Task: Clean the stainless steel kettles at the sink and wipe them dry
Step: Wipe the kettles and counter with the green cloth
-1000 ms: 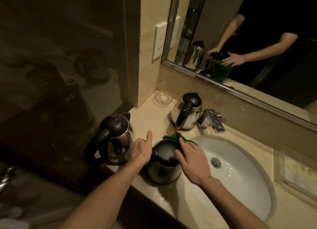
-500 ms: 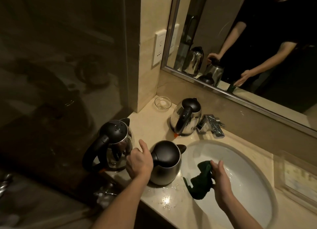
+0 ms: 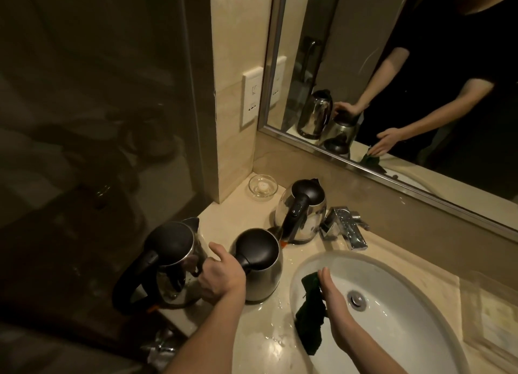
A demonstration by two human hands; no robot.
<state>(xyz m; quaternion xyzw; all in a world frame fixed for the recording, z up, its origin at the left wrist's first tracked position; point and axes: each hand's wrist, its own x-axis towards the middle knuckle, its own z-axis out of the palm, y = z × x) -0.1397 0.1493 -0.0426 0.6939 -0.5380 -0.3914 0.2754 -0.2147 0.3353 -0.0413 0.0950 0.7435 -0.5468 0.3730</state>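
Middle kettle point(image 3: 262, 264) stands on the wet worktop point(image 3: 263, 343) just left of the sink point(image 3: 392, 278), with the left kettle point(image 3: 173, 261) and back kettle point(image 3: 302, 214) close by. The left hand point(image 3: 221, 278) grips its handle. The right hand point(image 3: 333, 298), fingers straight, presses a dark green cloth point(image 3: 309, 312) against the sink's inner wall.

Three kettles on the counter point(image 3: 238, 214): the left kettle point(image 3: 171, 261) at the near-left edge, the middle kettle point(image 3: 260, 264) just right of it, the far kettle point(image 3: 301, 211) behind. The left hand point(image 3: 220, 278) sits between the near two, gripping the middle kettle. The tap point(image 3: 346, 229) stands right of the far kettle, behind the basin point(image 3: 392, 286). The glass dish point(image 3: 263, 186) is in the far-left corner. The cloth point(image 3: 311, 315) drapes over the basin's near-left wall, with the right hand point(image 3: 333, 298) touching its right side.
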